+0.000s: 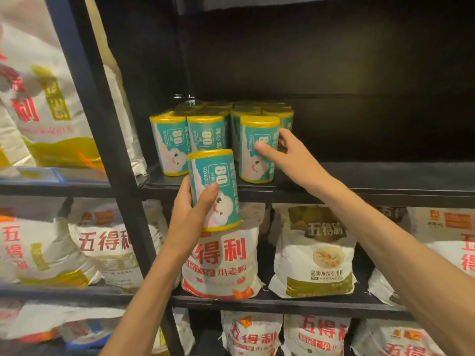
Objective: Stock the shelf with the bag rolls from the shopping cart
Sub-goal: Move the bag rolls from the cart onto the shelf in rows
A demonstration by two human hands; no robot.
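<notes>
Several teal bag rolls with yellow ends stand upright in a cluster [205, 129] at the left of the black shelf [385, 176]. My left hand [190, 214] grips one more teal roll [218, 181] upright, just in front of and below the shelf's front edge. My right hand [288, 152] reaches onto the shelf and holds the front right roll [257, 160], thumb on its face and fingers round its right side. That roll stands on the shelf board.
The shelf to the right of the rolls is dark and bare. White flour sacks [313, 253] fill the lower shelves, and more sacks [46, 98] fill the left bay. A black upright post [102, 111] divides the bays. The cart is out of view.
</notes>
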